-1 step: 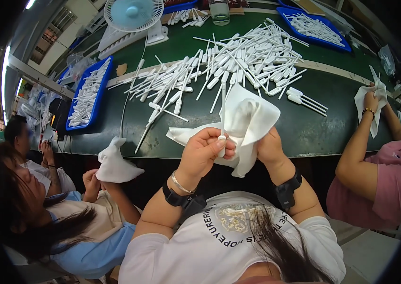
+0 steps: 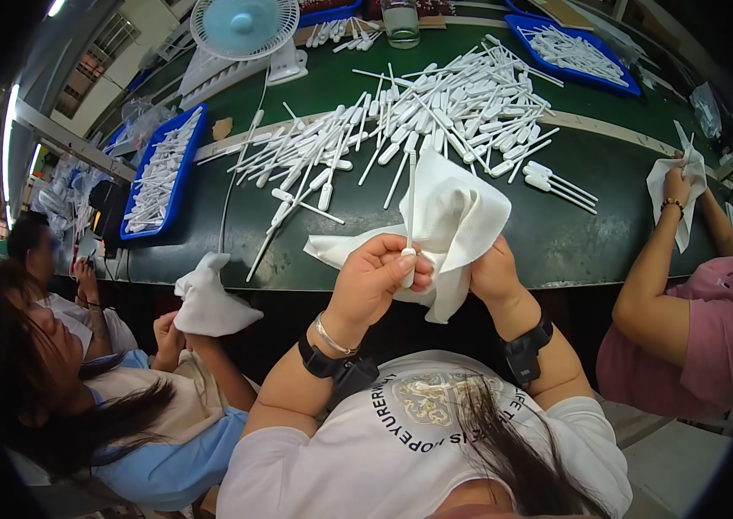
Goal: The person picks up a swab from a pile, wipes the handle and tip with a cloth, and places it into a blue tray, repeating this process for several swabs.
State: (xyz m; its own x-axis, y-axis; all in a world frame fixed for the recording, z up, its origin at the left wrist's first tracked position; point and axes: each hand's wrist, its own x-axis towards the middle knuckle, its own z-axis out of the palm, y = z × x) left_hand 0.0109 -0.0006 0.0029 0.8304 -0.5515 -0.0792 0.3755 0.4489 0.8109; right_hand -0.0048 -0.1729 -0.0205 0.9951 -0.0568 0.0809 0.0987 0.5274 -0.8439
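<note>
Pinching a white stick [image 2: 411, 203], left grip [image 2: 379, 272] barely shifted, right grip [image 2: 493, 270] holding cloth [image 2: 468, 216]

By my count: white plastic sticks with paddle-shaped ends [image 2: 410, 203], one in the left hand [image 2: 390, 270], dozens heaped, too overlapped to number. Soft white cloths [image 2: 470, 203], three. Shallow blue plastic trays [image 2: 183, 164], at least three. Clear glass jar [image 2: 402, 24], one. Black wristbands [image 2: 524, 352], two. Silver metal bangle [image 2: 332, 336], one. Co-workers [image 2: 686, 337], three.

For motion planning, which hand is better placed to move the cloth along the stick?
Probably the right hand: it holds the cloth, while the left hand grips the stick by its wide end.
</note>
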